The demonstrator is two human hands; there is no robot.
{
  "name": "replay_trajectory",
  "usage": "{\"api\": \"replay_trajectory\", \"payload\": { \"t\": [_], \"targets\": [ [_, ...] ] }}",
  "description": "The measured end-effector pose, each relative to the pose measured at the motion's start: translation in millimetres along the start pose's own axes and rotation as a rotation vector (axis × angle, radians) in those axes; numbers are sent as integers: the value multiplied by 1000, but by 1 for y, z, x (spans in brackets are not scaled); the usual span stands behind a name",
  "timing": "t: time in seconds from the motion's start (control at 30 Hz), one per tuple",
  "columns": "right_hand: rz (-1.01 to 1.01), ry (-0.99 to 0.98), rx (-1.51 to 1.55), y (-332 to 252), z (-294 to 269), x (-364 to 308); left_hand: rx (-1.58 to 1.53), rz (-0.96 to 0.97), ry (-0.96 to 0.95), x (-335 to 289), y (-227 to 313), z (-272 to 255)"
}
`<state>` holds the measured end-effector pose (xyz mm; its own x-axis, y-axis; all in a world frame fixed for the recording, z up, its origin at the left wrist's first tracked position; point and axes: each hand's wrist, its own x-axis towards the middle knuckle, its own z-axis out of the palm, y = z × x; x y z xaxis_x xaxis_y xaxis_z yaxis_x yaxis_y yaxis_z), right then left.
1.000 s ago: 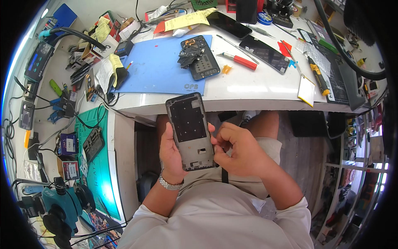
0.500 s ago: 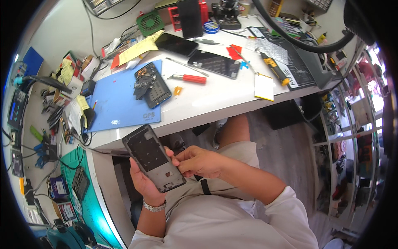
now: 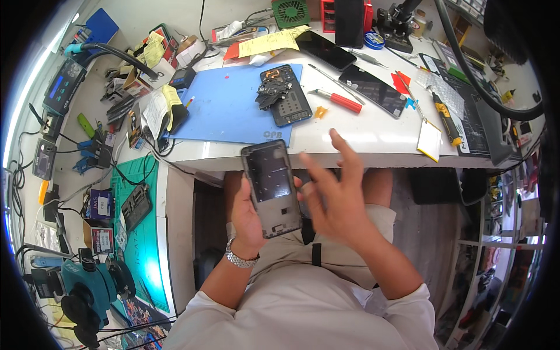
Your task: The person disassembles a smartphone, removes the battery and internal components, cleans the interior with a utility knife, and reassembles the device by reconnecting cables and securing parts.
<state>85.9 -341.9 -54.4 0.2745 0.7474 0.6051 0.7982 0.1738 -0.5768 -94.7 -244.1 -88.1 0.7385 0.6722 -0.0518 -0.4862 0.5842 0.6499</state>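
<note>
A bare phone frame [image 3: 273, 213], grey with a dark upper panel, is held upright over my lap. My left hand [image 3: 249, 213] grips it by both long edges, the thumb on one side and fingertips showing at the other. Just right of the frame, my right hand [image 3: 338, 201] has its fingers spread and holds nothing that I can see. Beyond them on the bench lies an opened phone [image 3: 291, 104] with dark loose parts on its upper half, partly on a blue mat [image 3: 219, 105].
Right of the mat lie a red-handled knife [image 3: 344, 102], a dark phone screen [image 3: 373, 90], a yellow-black tool [image 3: 446, 122] and a white battery-like pack [image 3: 429, 140]. A teal microscope-like device [image 3: 96, 286] stands at lower left by a green mat [image 3: 143, 227]. A black cable [image 3: 466, 76] arches at upper right.
My right hand has let go of the phone frame's right edge and opened, its fingers spreading upward. The whole view has shifted, so the bench sits farther right. My left hand keeps its hold.
</note>
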Motion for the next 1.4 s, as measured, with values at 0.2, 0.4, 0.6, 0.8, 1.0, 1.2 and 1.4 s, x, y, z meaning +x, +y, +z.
{"api": "replay_trajectory", "payload": {
  "t": [0.2, 0.4, 0.6, 0.8, 1.0, 1.2, 1.4],
  "targets": [
    [-178, -437, 334, -26, -9, -3, -86, 58, 109, -4, -1, 16],
    [359, -92, 536, -4, -5, -9, -58, 197, -74, 5, 25, 10],
    [766, -464, 1415, -2, 19, -18, -210, 165, -42, 4, 13, 15],
    [716, -465, 1473, 2, 34, -32, -270, 110, 29, 1, 6, 35],
    [267, -303, 833, -7, 13, -18, -253, 46, 97, -2, 6, 18],
    [-106, -43, 435, -5, 16, -13, -262, 67, 92, -2, 3, 27],
    [-63, -16, 248, -6, 19, -15, -250, 74, 129, -3, 2, 30]
  ]
}}
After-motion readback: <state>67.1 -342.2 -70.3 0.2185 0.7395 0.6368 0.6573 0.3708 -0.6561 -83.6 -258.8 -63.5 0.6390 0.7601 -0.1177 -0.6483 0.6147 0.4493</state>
